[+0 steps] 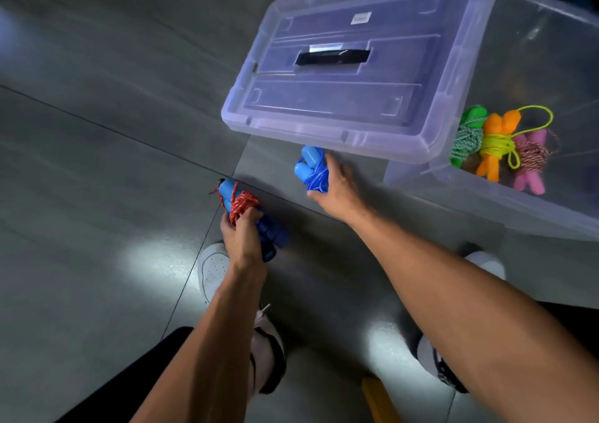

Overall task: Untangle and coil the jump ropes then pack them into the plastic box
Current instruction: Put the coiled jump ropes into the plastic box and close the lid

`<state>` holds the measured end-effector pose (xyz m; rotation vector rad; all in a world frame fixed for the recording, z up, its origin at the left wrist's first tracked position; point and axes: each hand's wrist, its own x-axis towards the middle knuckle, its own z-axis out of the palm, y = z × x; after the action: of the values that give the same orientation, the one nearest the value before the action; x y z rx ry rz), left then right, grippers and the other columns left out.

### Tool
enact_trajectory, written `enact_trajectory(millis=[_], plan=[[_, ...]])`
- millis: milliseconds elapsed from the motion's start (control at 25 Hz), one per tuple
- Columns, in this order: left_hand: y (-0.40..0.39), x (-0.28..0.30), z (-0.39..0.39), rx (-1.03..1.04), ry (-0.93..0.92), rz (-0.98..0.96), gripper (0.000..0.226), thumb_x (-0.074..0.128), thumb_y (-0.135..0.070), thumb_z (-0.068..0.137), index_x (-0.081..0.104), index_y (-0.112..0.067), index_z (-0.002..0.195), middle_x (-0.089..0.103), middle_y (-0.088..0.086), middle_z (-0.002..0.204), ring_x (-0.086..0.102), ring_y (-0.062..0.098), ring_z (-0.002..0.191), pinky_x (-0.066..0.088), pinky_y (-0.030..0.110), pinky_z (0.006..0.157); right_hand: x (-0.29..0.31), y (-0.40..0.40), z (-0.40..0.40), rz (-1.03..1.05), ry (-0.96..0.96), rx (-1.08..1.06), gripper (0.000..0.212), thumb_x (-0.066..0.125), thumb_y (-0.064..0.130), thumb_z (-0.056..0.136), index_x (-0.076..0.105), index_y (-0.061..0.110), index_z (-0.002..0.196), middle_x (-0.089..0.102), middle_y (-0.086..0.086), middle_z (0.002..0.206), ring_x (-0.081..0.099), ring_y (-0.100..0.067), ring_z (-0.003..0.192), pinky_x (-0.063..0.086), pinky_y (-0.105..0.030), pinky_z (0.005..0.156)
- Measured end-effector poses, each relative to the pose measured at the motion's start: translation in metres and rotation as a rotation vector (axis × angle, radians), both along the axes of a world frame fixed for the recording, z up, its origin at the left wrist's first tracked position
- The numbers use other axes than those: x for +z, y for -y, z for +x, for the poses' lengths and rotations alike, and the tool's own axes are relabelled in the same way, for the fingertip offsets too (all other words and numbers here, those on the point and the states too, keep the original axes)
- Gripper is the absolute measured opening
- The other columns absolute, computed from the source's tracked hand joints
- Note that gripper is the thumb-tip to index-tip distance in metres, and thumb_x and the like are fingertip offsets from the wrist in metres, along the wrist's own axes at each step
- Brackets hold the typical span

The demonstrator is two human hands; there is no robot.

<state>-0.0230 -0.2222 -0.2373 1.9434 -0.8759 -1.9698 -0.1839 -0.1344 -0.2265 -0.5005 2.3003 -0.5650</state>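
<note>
The left hand (241, 233) grips a blue-handled rope wound in red cord (241, 205) and the right hand (334, 181) holds an all-blue coiled rope (311, 169), both near the clear plastic box (534, 66) on grey floor tiles (97, 131), its lid (350, 66) bearing an unreadable white label (361, 18).

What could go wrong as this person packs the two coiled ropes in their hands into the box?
1. The lid rests across part of the plastic box, narrowing the opening; a rope could catch on it.
2. The right hand grips the blue rope loosely, so its coil may unwind.
3. The left hand holds the red rope away from the box.
</note>
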Motion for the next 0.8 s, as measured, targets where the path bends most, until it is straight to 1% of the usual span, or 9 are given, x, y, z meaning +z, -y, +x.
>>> enact_trajectory(millis=[80, 200, 320, 400, 480, 560, 680, 720, 800], plan=[[0.001, 0.007, 0.007, -0.072, -0.016, -0.038, 0.07, 0.062, -0.023, 0.063, 0.049, 0.004, 0.127, 0.054, 0.009, 0.077, 0.054, 0.016, 0.06, 0.045, 0.025, 0.049, -0.001, -0.01, 0.005, 0.038, 0.048, -0.011, 0.061, 0.08, 0.03, 0.068, 0.049, 0.013, 0.118, 0.055, -0.005, 0.113, 0.056, -0.023, 0.097, 0.043, -0.029, 0.075], [-0.01, 0.03, 0.003, -0.209, 0.045, -0.076, 0.05, 0.059, -0.013, 0.08, 0.05, 0.001, 0.127, 0.055, 0.006, 0.077, 0.055, 0.01, 0.055, 0.042, 0.019, 0.043, 0.018, -0.036, 0.011, 0.157, 0.081, 0.101, 0.06, 0.082, 0.042, 0.062, 0.05, 0.016, 0.107, 0.053, -0.005, 0.108, 0.055, -0.023, 0.094, 0.047, -0.033, 0.074], [-0.031, 0.066, -0.007, -0.277, 0.026, -0.119, 0.056, 0.062, -0.019, 0.076, 0.05, -0.011, 0.131, 0.06, 0.003, 0.093, 0.058, 0.014, 0.076, 0.049, 0.025, 0.062, 0.065, -0.068, 0.011, 0.141, 0.063, 0.169, 0.06, 0.082, 0.045, 0.063, 0.052, 0.016, 0.106, 0.054, -0.004, 0.106, 0.055, -0.022, 0.092, 0.047, -0.033, 0.071], [-0.051, 0.096, -0.008, -0.336, -0.021, -0.214, 0.07, 0.062, -0.023, 0.066, 0.047, -0.016, 0.133, 0.062, -0.001, 0.101, 0.06, 0.015, 0.087, 0.053, 0.031, 0.077, 0.103, -0.094, 0.006, 0.112, 0.022, 0.252, 0.064, 0.084, 0.04, 0.065, 0.054, 0.014, 0.115, 0.058, -0.005, 0.11, 0.056, -0.023, 0.095, 0.043, -0.031, 0.073], [-0.069, 0.121, -0.01, -0.421, -0.08, -0.357, 0.074, 0.062, -0.021, 0.066, 0.042, -0.025, 0.137, 0.065, -0.005, 0.109, 0.064, 0.014, 0.096, 0.053, 0.037, 0.091, 0.141, -0.118, -0.002, 0.076, 0.001, 0.349, 0.074, 0.085, 0.032, 0.066, 0.05, 0.014, 0.129, 0.058, -0.007, 0.121, 0.056, -0.024, 0.107, 0.041, -0.029, 0.083], [-0.086, 0.15, -0.02, -0.536, -0.184, -0.51, 0.07, 0.063, -0.012, 0.071, 0.041, -0.029, 0.135, 0.066, -0.008, 0.106, 0.066, 0.009, 0.091, 0.054, 0.031, 0.086, 0.183, -0.149, -0.014, 0.02, -0.038, 0.37, 0.08, 0.086, 0.024, 0.066, 0.047, 0.013, 0.135, 0.055, -0.007, 0.129, 0.054, -0.023, 0.115, 0.038, -0.025, 0.092], [-0.108, 0.2, -0.053, -0.761, -0.314, -0.644, 0.073, 0.062, 0.008, 0.078, 0.037, -0.028, 0.137, 0.064, -0.007, 0.097, 0.062, -0.004, 0.07, 0.052, 0.016, 0.066, 0.237, -0.207, -0.044, -0.038, -0.181, 0.273, 0.079, 0.086, 0.019, 0.066, 0.048, 0.013, 0.135, 0.056, -0.006, 0.127, 0.052, -0.024, 0.115, 0.033, -0.021, 0.091], [-0.114, 0.214, -0.065, -0.869, -0.316, -0.694, 0.076, 0.064, 0.007, 0.078, 0.036, -0.027, 0.14, 0.064, -0.008, 0.094, 0.062, -0.007, 0.066, 0.051, 0.015, 0.063, 0.251, -0.226, -0.054, -0.019, -0.238, 0.243, 0.08, 0.085, 0.022, 0.066, 0.047, 0.015, 0.136, 0.055, -0.006, 0.126, 0.051, -0.027, 0.115, 0.035, -0.026, 0.097], [-0.121, 0.233, -0.093, -1.13, -0.274, -0.84, 0.081, 0.068, -0.007, 0.073, 0.034, -0.031, 0.142, 0.065, -0.014, 0.092, 0.065, -0.003, 0.071, 0.055, 0.024, 0.069, 0.267, -0.258, -0.078, 0.037, -0.308, 0.194, 0.082, 0.084, 0.026, 0.068, 0.043, 0.017, 0.138, 0.054, -0.006, 0.125, 0.05, -0.033, 0.116, 0.038, -0.034, 0.098]])
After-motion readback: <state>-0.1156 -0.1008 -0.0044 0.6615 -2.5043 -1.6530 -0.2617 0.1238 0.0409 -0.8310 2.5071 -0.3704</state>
